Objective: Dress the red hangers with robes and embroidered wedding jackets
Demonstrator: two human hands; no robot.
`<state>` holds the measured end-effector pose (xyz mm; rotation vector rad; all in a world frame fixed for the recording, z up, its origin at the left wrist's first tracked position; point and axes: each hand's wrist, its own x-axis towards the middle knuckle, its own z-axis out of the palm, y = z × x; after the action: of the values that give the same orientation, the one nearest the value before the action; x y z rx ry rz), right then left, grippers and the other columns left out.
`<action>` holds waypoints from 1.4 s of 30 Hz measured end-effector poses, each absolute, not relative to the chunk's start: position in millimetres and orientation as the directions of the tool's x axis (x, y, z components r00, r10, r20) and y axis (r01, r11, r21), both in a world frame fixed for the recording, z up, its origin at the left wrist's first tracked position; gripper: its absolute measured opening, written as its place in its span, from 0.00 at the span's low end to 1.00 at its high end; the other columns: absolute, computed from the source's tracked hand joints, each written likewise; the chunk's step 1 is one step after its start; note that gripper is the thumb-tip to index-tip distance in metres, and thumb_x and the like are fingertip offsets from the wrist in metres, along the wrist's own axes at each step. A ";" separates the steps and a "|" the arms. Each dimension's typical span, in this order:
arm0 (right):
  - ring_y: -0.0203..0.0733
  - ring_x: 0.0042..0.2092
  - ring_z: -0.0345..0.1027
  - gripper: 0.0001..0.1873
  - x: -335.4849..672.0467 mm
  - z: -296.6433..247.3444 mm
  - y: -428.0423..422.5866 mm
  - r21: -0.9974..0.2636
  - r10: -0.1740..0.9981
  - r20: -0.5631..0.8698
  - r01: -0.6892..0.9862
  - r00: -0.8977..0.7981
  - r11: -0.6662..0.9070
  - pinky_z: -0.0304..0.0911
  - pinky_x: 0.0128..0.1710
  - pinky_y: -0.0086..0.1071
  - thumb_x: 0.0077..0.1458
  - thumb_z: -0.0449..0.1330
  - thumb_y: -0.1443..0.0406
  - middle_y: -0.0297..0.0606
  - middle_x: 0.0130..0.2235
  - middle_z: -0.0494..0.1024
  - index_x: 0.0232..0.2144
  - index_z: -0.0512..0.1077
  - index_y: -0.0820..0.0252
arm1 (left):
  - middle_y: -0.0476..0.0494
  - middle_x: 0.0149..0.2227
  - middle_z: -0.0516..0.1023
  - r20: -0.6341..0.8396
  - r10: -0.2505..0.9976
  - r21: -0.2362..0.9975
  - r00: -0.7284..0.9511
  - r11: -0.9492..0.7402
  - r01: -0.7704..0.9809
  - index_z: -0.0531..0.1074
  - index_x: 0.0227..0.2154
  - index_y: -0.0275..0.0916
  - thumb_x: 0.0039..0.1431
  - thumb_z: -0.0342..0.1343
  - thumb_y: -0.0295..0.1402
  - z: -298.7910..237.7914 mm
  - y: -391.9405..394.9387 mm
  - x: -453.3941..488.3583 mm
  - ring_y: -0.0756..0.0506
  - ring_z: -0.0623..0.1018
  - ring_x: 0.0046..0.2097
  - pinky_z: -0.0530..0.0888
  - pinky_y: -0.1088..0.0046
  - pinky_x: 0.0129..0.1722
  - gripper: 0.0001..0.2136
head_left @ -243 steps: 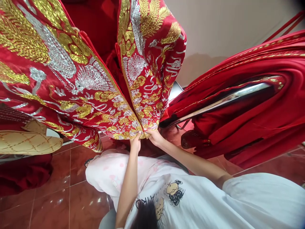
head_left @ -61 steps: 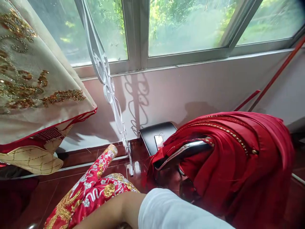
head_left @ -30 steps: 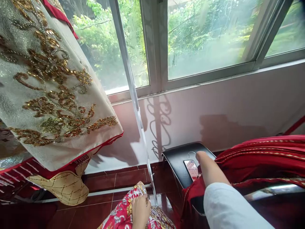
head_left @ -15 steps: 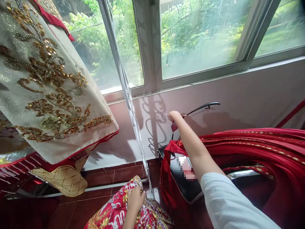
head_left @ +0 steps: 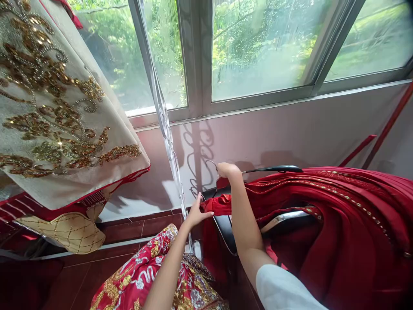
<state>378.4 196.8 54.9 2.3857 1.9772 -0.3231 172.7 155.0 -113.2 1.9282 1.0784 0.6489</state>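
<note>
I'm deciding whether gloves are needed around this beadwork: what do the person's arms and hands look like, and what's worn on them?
Both the left hand and the right hand are bare, with no gloves, and neither forearm shows a watch or bracelet. A plain white fabric short sleeve covers the right upper arm; the left sleeve is out of view.

Window point(head_left: 258, 51) ahead, beaded gown point(head_left: 54, 107) hanging left, draped gown point(head_left: 335, 232) right (bench point(head_left: 225, 232) under its edge), embroidered cloth point(head_left: 142, 280) below.

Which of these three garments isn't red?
The gold-beaded cream garment hanging at the left; the embroidered garment in front and the draped garment at right are both red.
</note>
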 end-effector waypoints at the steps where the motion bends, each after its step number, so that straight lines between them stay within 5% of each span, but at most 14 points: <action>1: 0.47 0.46 0.72 0.15 373.8 53.8 192.0 -0.108 0.967 -0.183 0.974 0.177 -0.198 0.62 0.41 0.32 0.53 0.56 0.72 0.52 0.45 0.77 0.42 0.76 0.64 | 0.35 0.51 0.72 0.023 0.836 0.843 0.548 -0.311 0.440 0.65 0.55 0.35 0.46 0.62 0.41 -113.3 156.1 181.6 0.39 0.69 0.54 0.63 0.62 0.56 0.32; 5: 0.49 0.49 0.70 0.17 365.0 67.8 181.4 -0.097 0.964 -0.157 0.969 0.212 -0.229 0.60 0.44 0.36 0.54 0.53 0.73 0.53 0.47 0.76 0.44 0.75 0.62 | 0.42 0.34 0.76 -0.009 0.815 0.822 0.579 -0.324 0.468 0.73 0.37 0.32 0.55 0.52 0.36 -126.0 150.1 190.4 0.44 0.73 0.38 0.69 0.65 0.44 0.13; 16: 0.44 0.46 0.69 0.14 368.3 100.7 196.0 -0.145 0.995 0.074 0.988 0.060 -0.049 0.47 0.50 0.37 0.56 0.49 0.73 0.46 0.42 0.78 0.36 0.74 0.62 | 0.48 0.27 0.69 0.066 0.655 0.803 0.753 -0.482 0.350 0.70 0.24 0.35 0.57 0.51 0.41 -41.4 127.1 168.5 0.48 0.68 0.34 0.65 0.73 0.38 0.14; 21: 0.43 0.42 0.69 0.14 342.5 71.3 180.7 -0.185 0.995 0.100 0.983 0.005 0.014 0.49 0.46 0.35 0.51 0.51 0.77 0.44 0.36 0.79 0.29 0.75 0.62 | 0.46 0.32 0.70 0.156 0.696 0.705 0.701 -0.575 0.414 0.70 0.30 0.36 0.61 0.47 0.39 -33.7 88.6 174.1 0.47 0.69 0.36 0.67 0.71 0.40 0.13; 25: 0.50 0.48 0.66 0.18 343.8 75.4 168.5 -0.196 0.970 0.215 0.978 0.111 -0.069 0.50 0.44 0.39 0.54 0.46 0.78 0.53 0.44 0.76 0.39 0.74 0.65 | 0.43 0.39 0.74 0.075 0.640 0.586 0.765 -0.648 0.486 0.73 0.39 0.39 0.60 0.49 0.38 -47.2 95.4 156.5 0.44 0.73 0.42 0.69 0.68 0.44 0.12; 29: 0.52 0.45 0.63 0.20 365.6 118.7 157.5 -0.277 0.793 0.565 0.958 0.231 -0.082 0.52 0.42 0.40 0.61 0.39 0.72 0.54 0.43 0.74 0.43 0.70 0.65 | 0.35 0.55 0.68 0.512 0.771 0.482 0.378 -0.622 0.617 0.66 0.54 0.42 0.60 0.49 0.40 -3.6 125.6 122.2 0.39 0.67 0.56 0.64 0.59 0.56 0.20; 31: 0.51 0.43 0.63 0.22 372.8 145.1 151.4 -0.310 0.640 0.723 0.950 0.260 -0.035 0.52 0.42 0.40 0.63 0.36 0.68 0.51 0.40 0.74 0.41 0.70 0.64 | 0.34 0.60 0.62 0.695 0.707 0.447 0.133 -0.569 0.690 0.61 0.58 0.43 0.59 0.51 0.42 36.6 137.5 107.1 0.37 0.61 0.62 0.59 0.54 0.60 0.25; 34: 0.49 0.38 0.63 0.22 371.8 180.2 150.0 -0.263 0.578 0.790 0.965 0.206 0.016 0.52 0.40 0.40 0.64 0.36 0.65 0.49 0.34 0.73 0.36 0.70 0.63 | 0.34 0.64 0.56 0.782 0.623 0.406 0.023 -0.537 0.739 0.56 0.61 0.41 0.57 0.52 0.46 89.5 140.3 96.5 0.36 0.55 0.65 0.54 0.52 0.62 0.31; 38: 0.47 0.34 0.65 0.22 347.4 210.4 170.2 -0.144 0.638 0.769 0.983 0.039 0.114 0.54 0.37 0.38 0.64 0.40 0.62 0.48 0.31 0.74 0.30 0.70 0.62 | 0.35 0.57 0.68 0.650 0.748 0.533 0.135 -0.575 0.621 0.64 0.56 0.39 0.58 0.50 0.48 113.8 129.6 96.8 0.38 0.67 0.58 0.65 0.58 0.56 0.26; 40: 0.47 0.35 0.67 0.21 329.5 218.1 182.9 -0.143 0.674 0.738 0.980 0.012 0.139 0.55 0.36 0.37 0.63 0.41 0.63 0.50 0.34 0.75 0.29 0.71 0.63 | 0.35 0.46 0.76 0.514 0.841 0.697 0.166 -0.523 0.491 0.68 0.52 0.36 0.60 0.48 0.50 114.4 129.0 91.1 0.41 0.76 0.45 0.73 0.63 0.45 0.25; 42: 0.49 0.36 0.68 0.19 311.9 222.0 191.8 -0.175 0.703 0.711 0.972 0.014 0.158 0.56 0.35 0.36 0.62 0.42 0.65 0.50 0.37 0.76 0.31 0.71 0.62 | 0.39 0.34 0.77 0.400 0.898 0.812 0.185 -0.441 0.382 0.72 0.46 0.33 0.59 0.47 0.51 117.9 132.6 77.6 0.47 0.76 0.28 0.73 0.71 0.30 0.26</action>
<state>311.9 191.8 222.0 2.5531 2.7812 0.7915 77.6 132.6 117.9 1.9165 1.1963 1.2210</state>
